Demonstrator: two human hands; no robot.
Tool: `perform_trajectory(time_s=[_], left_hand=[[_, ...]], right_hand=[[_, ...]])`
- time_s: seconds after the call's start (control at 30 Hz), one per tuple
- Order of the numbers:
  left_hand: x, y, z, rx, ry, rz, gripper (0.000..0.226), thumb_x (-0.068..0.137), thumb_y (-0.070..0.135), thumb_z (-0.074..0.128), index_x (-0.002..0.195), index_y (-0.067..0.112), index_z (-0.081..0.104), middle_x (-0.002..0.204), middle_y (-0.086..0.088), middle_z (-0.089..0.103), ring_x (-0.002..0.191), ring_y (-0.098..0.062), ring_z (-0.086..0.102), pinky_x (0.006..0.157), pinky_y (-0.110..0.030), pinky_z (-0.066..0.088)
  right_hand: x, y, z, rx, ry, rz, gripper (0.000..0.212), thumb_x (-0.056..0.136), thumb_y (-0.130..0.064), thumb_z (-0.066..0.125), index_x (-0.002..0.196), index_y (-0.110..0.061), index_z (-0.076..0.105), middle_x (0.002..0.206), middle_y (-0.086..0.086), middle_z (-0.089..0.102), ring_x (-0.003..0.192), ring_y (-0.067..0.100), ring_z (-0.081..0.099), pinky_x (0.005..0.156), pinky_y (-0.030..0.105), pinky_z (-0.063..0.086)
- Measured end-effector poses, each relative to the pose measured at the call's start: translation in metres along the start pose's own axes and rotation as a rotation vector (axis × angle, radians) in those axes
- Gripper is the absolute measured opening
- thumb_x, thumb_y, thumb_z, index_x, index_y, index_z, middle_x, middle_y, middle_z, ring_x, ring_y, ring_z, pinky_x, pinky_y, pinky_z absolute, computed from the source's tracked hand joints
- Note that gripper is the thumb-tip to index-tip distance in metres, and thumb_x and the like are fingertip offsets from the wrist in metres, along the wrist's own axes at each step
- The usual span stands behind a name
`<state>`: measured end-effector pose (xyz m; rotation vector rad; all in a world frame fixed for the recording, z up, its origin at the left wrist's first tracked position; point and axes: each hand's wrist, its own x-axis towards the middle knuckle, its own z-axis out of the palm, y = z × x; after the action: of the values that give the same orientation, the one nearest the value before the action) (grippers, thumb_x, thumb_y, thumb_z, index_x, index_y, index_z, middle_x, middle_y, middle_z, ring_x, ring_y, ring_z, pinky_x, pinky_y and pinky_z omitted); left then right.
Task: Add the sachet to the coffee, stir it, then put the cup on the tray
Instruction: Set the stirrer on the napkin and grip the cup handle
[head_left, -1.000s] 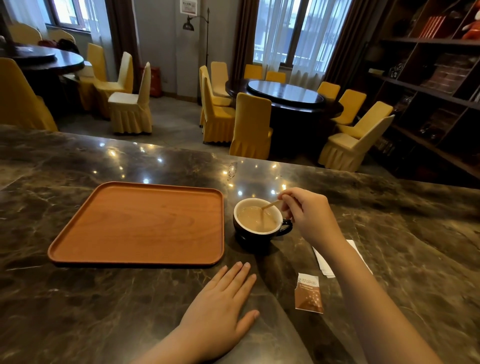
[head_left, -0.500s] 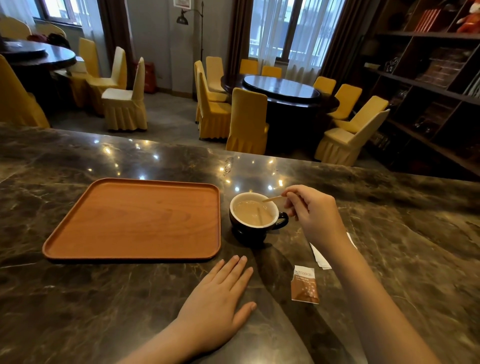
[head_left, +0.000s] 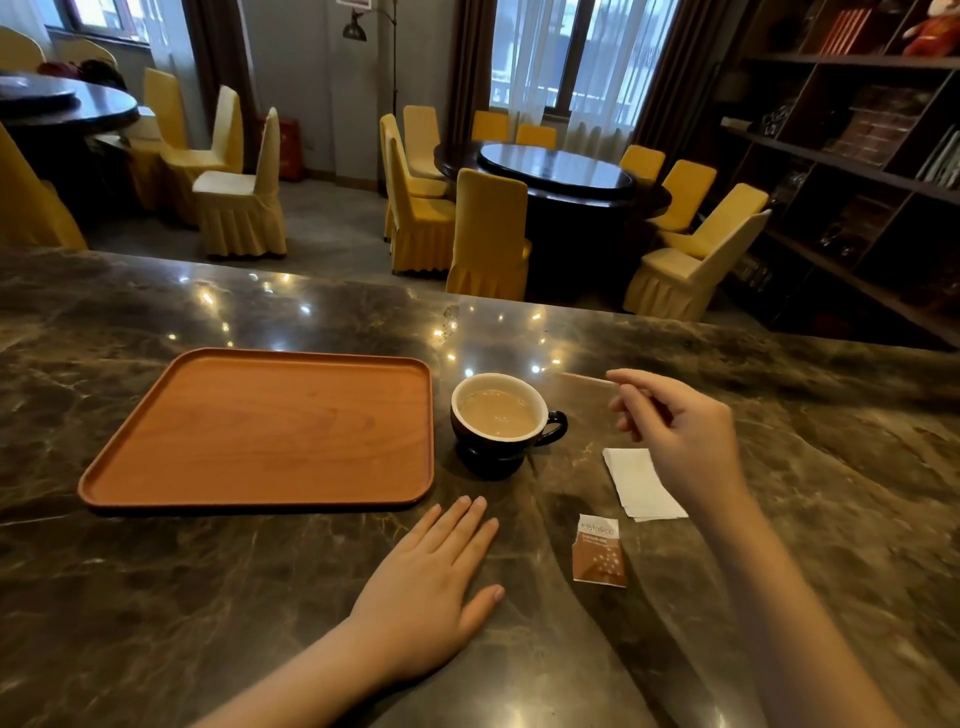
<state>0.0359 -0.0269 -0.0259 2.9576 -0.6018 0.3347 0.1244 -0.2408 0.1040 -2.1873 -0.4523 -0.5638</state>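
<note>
A dark cup (head_left: 498, 447) with a white inside holds milky coffee and stands on the marble counter, just right of the wooden tray (head_left: 270, 431). Its handle points right. My right hand (head_left: 680, 436) hovers to the right of the cup, fingers pinched on a thin wooden stirrer (head_left: 584, 379) that points left, out of the coffee. A torn brown sachet (head_left: 598, 552) lies on the counter in front of the cup. My left hand (head_left: 431, 582) rests flat on the counter below the cup, holding nothing.
A white paper napkin (head_left: 636, 480) lies under my right wrist. The dark marble counter (head_left: 156, 597) stretches to both sides. Beyond its far edge stand round tables, yellow-covered chairs and dark shelving at the right.
My right hand has lifted the stirrer out of the coffee and drawn it away to the right of the cup. The left hand has stayed flat on the counter.
</note>
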Motion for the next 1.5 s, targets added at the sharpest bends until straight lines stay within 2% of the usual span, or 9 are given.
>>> perform_trajectory(time_s=[0.2,0.33,0.43,0.83,0.9,1.07,1.27,1.37,1.5], left_hand=[[0.002,0.001,-0.001,0.012,-0.017,-0.001,0.066,0.096,0.054,0.011,0.129,0.014,0.052,0.135,-0.007,0.049,0.126,-0.020,0.041,0.104,-0.031,0.012],[0.003,0.000,-0.002,0.024,-0.038,0.009,0.066,0.097,0.053,0.010,0.128,0.013,0.054,0.133,-0.008,0.051,0.124,-0.021,0.044,0.104,-0.031,0.008],[0.003,0.000,-0.002,0.021,-0.053,0.013,0.067,0.097,0.053,0.011,0.129,0.012,0.053,0.134,-0.009,0.050,0.124,-0.022,0.043,0.104,-0.030,0.008],[0.004,-0.002,-0.007,0.047,-0.155,0.046,0.069,0.098,0.053,0.010,0.130,0.008,0.051,0.134,-0.014,0.049,0.125,-0.026,0.039,0.105,-0.029,0.006],[0.005,-0.001,-0.010,0.011,-0.179,0.042,0.074,0.095,0.058,0.005,0.135,0.008,0.042,0.140,-0.014,0.040,0.130,-0.027,0.028,0.106,-0.027,-0.001],[0.006,-0.001,-0.015,-0.058,-0.228,0.043,0.094,0.062,0.076,-0.029,0.138,0.023,-0.010,0.145,0.001,-0.018,0.133,-0.014,-0.021,0.103,-0.021,-0.022],[0.011,-0.001,-0.020,-0.047,-0.322,0.039,0.110,0.054,0.077,-0.031,0.145,0.020,-0.008,0.146,0.001,-0.021,0.129,-0.010,-0.026,0.103,-0.025,-0.018],[0.010,0.000,-0.022,-0.048,-0.315,0.026,0.102,0.061,0.075,-0.024,0.146,0.020,-0.007,0.150,0.000,-0.017,0.130,-0.009,-0.024,0.104,-0.025,-0.017],[-0.001,0.000,-0.030,-0.101,-0.316,-0.026,0.082,0.071,0.070,-0.004,0.140,0.026,-0.016,0.146,0.006,-0.021,0.131,-0.007,-0.024,0.102,-0.022,-0.018]], right_hand=[[-0.029,0.035,-0.034,-0.232,0.071,0.075,0.027,0.087,-0.006,0.055,0.113,-0.008,0.063,0.084,0.001,0.064,0.072,0.009,0.058,0.066,0.024,0.052],[-0.070,0.052,-0.035,-0.341,0.043,0.105,0.028,0.084,-0.002,0.059,0.112,-0.004,0.063,0.095,0.010,0.070,0.083,0.015,0.061,0.070,0.015,0.043],[-0.095,0.058,-0.029,-0.351,0.023,0.121,0.029,0.081,0.002,0.061,0.110,-0.002,0.064,0.101,0.015,0.071,0.092,0.022,0.064,0.080,0.027,0.048],[-0.119,0.080,-0.028,-0.401,-0.243,0.229,0.028,0.084,-0.011,0.060,0.112,-0.013,0.060,0.098,-0.002,0.052,0.095,0.013,0.048,0.081,0.020,0.033],[-0.120,0.082,-0.031,-0.408,-0.261,0.234,0.026,0.085,-0.015,0.059,0.111,-0.015,0.061,0.098,-0.005,0.047,0.095,0.012,0.045,0.082,0.021,0.033],[-0.105,0.072,-0.032,-0.357,-0.227,0.228,0.030,0.087,-0.025,0.056,0.117,-0.017,0.058,0.108,0.002,0.053,0.105,0.019,0.049,0.085,0.028,0.041],[-0.037,0.040,0.012,-0.207,-0.353,0.152,0.045,0.090,-0.036,0.049,0.131,-0.020,0.041,0.129,0.006,0.049,0.117,0.021,0.044,0.097,0.036,0.041],[-0.008,0.040,0.038,-0.190,-0.471,0.229,0.052,0.091,-0.039,0.044,0.138,-0.023,0.030,0.138,0.013,0.043,0.125,0.030,0.040,0.103,0.047,0.040],[0.013,0.046,0.054,-0.079,-0.600,0.321,0.043,0.096,-0.032,0.035,0.135,-0.016,0.035,0.132,0.017,0.051,0.119,0.033,0.049,0.100,0.046,0.041]])
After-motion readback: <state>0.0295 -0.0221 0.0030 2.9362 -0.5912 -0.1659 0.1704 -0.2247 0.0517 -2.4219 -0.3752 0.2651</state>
